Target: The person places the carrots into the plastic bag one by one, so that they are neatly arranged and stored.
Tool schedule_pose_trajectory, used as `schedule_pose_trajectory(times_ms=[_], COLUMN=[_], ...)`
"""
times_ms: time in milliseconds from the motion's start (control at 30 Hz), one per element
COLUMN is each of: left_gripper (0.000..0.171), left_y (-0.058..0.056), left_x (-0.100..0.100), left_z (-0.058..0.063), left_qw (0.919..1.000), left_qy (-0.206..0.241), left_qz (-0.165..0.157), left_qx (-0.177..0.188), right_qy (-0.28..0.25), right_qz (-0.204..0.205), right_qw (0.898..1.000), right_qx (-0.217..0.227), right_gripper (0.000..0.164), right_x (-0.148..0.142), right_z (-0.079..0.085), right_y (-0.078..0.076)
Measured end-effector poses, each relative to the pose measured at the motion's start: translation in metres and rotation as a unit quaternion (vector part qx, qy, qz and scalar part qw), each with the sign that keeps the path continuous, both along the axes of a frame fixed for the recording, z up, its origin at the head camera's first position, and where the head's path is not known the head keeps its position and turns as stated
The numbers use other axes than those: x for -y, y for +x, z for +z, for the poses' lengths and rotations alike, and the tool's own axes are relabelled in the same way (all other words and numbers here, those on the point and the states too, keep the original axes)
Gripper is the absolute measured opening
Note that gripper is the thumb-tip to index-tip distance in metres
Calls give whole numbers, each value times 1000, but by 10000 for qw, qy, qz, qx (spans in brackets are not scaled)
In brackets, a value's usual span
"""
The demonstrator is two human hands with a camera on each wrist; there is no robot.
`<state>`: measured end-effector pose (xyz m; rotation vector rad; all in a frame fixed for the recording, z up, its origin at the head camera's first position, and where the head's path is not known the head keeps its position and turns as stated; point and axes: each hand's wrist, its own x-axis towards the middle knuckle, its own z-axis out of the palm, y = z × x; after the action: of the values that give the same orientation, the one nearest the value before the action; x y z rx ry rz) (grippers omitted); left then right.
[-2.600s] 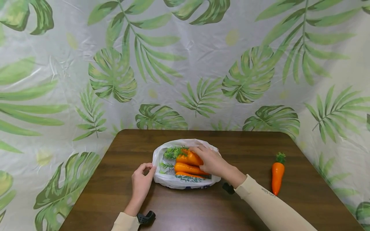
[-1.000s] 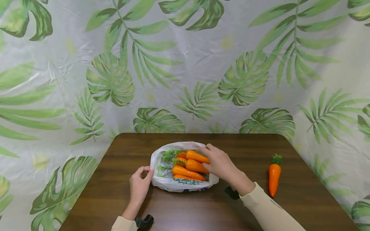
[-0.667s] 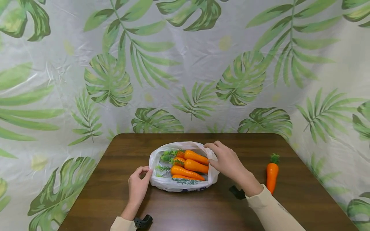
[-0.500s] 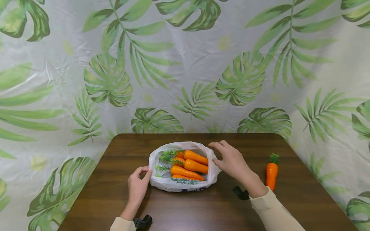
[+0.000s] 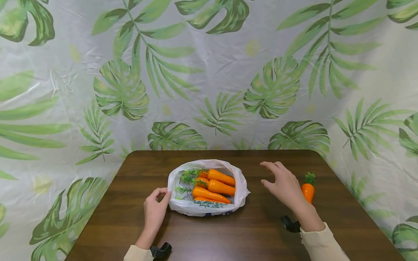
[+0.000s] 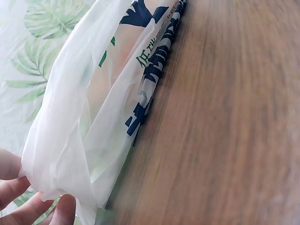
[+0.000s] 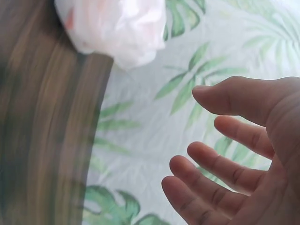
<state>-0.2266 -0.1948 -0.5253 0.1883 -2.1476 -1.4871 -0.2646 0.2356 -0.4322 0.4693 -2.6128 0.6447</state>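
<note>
A white plastic bag [image 5: 241, 185] lies on the table with its mouth spread wide. Several orange carrots [image 5: 221, 187] with green tops rest inside it. My left hand [image 5: 155, 210] pinches the bag's left rim between thumb and fingers; the left wrist view shows the fingertips on the white plastic [image 6: 61, 159]. My right hand [image 5: 287, 188] is over the table to the right of the bag, fingers spread and holding nothing, as the right wrist view also shows. Close beyond it lies a single carrot [image 5: 308, 191], its lower part hidden behind the hand and wrist.
The dark wooden table [image 5: 228, 239] has its far edge against a hanging sheet [image 5: 209, 72] printed with green leaves. Black wrist straps [image 5: 161, 250] sit on both forearms.
My right hand has come out of the bag, let go of its right rim and moved right toward the single carrot. The left hand stays at the left rim.
</note>
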Motion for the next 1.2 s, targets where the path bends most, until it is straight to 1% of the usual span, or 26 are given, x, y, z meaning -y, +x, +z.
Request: schedule_pose_trajectory(times_ms=[133,300,467,600,700,833,933,1200], left_gripper=[6,6,7,11,11,6,5,6], left_y=[0,-1,-1,-1,-2,-3,-3,-1], left_x=[1,1,-2,-4,-4,-3,-3,0], left_z=[-1,-2,-2,-2,-2,-1,-1,-1], left_qw=[10000,10000,10000,10000,9999,9999,9999,9999], left_qy=[11,67,82,45,45,74,93,52], left_qz=[25,17,-39,-18,-14,-45,-56,-5], left_qx=[12,9,-32,-72,-117,-129,-125,-90], right_qy=[-39,-147,-128,-91,-56,-69,-76,-71], right_qz=[-160,-376,-699,-889,-983,-1052,-1106,-1383], right_qw=[9999,9988,9964,9941,9929,9922,9916,9865], right_qx=[20,271,467,609,662,668,669,873], right_gripper=[60,61,62,62,62,62,62,65], right_x=[-17,-38,-59,-72,-80,-88,-94,-109], right_z=[-5,-11,-20,-28,-32,-36,-39,-48], right_y=[1,4,7,9,8,7,6,3])
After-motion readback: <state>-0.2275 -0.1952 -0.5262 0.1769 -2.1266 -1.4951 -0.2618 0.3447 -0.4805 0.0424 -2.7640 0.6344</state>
